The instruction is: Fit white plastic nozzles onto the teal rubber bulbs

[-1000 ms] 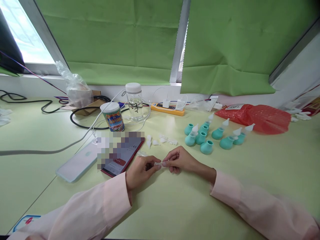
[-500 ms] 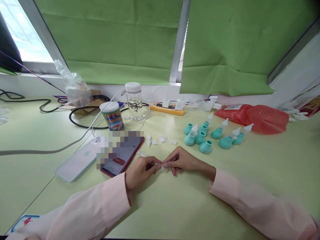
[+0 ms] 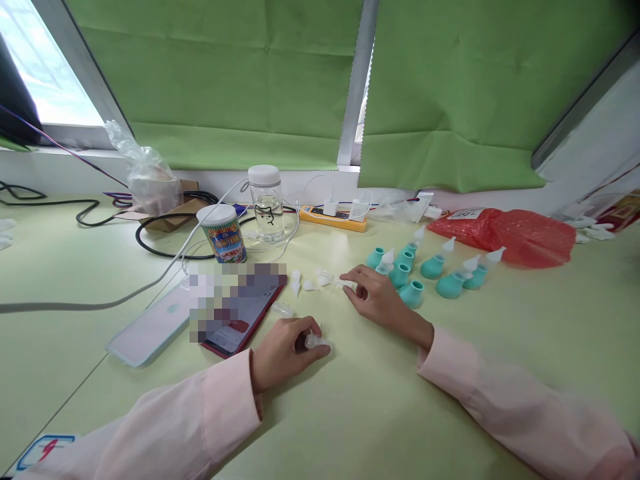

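Observation:
Near the middle of the table, my left hand (image 3: 287, 350) holds a small clear plastic piece (image 3: 316, 341) between thumb and fingers. Farther forward and to the right, my right hand (image 3: 373, 297) pinches another small clear piece (image 3: 341, 283) that lies among white parts. Beside it are a white tip (image 3: 296, 283) and a smaller white part (image 3: 309, 286). A clear piece (image 3: 283, 309) rests behind my left hand. Several teal bulbs (image 3: 411, 294) stand right of my right hand, some with white nozzles (image 3: 449, 245) on top.
A red-edged phone (image 3: 250, 313) and a pale phone (image 3: 150, 327) lie at left. Behind are a noodle cup (image 3: 225, 237), a lidded jar (image 3: 269, 213), loose cables and an orange power strip (image 3: 335, 219). A red plastic bag (image 3: 525, 237) lies back right.
My right hand has left the piece at my left hand and moved forward and right to the small clear parts. My left hand stays low with its piece.

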Demonstrator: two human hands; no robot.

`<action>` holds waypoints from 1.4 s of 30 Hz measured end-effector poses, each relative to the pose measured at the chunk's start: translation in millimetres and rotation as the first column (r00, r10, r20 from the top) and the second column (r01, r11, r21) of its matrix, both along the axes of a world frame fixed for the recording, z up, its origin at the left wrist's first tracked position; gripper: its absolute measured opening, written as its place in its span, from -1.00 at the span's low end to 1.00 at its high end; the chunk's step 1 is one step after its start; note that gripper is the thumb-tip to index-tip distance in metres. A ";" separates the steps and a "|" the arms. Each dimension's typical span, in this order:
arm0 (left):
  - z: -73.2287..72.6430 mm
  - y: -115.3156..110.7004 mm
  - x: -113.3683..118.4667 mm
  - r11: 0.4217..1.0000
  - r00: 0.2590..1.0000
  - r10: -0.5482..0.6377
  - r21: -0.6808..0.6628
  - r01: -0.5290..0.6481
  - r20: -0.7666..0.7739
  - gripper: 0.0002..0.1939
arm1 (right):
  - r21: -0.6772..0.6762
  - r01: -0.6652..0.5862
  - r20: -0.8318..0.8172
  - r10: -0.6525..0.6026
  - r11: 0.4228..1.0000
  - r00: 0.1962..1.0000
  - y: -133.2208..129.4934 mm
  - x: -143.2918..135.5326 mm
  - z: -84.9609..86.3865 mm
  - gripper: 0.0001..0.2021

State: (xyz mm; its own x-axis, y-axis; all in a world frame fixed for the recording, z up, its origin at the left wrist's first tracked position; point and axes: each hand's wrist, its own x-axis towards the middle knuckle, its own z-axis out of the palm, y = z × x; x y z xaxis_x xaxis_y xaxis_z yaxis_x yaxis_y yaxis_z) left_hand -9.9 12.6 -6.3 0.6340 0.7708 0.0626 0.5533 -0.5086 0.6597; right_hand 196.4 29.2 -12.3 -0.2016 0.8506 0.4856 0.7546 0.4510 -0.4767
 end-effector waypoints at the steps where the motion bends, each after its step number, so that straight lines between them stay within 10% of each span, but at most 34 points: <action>1: 0.2 -0.3 0.4 1.000 1.000 -0.004 0.007 0.004 -0.008 -0.79 | 0.012 0.008 0.123 -0.010 1.000 0.992 0.5 1.2 -1.9 -0.75; 5: 2.0 -1.6 -0.4 0.998 0.999 -0.049 0.027 0.050 -0.023 -0.83 | -0.023 0.021 0.372 -0.011 1.000 0.928 0.6 1.3 -8.7 -0.73; 18: 3.2 -5.5 -2.5 0.988 0.986 -0.157 -0.017 0.157 -0.054 -0.83 | 0.003 -0.025 0.371 0.022 1.000 0.928 -26.5 15.8 24.0 -0.78; 24: -1.7 -6.1 -0.9 0.996 0.990 -0.072 0.034 0.077 -0.124 -0.79 | 0.202 -0.006 0.368 -0.070 0.979 0.927 -38.6 28.7 26.3 -0.84; 32: -2.8 -6.6 -1.7 0.993 0.991 -0.087 0.067 0.094 -0.103 -0.69 | 0.545 0.223 0.280 -0.426 0.808 0.860 -41.2 62.5 41.4 -0.84; 37: -3.0 -4.8 -3.7 0.993 1.000 -0.020 0.115 0.019 0.005 -0.66 | 0.133 0.554 0.415 -0.554 0.822 0.722 -39.2 88.9 45.7 -0.51; 42: -2.4 -5.1 -3.7 0.998 0.995 0.013 0.061 -0.019 0.098 -0.70 | -0.219 0.546 0.571 -0.348 0.808 0.744 -35.9 93.7 35.2 -0.69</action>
State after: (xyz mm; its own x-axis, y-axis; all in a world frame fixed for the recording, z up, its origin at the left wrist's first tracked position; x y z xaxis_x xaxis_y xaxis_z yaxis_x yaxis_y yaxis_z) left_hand -13.6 7.5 -8.7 0.6102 0.7735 0.1713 0.4959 -0.5416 0.6788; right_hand 290.1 -6.7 22.8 0.1280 0.9883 0.0825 0.9912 -0.1245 -0.0455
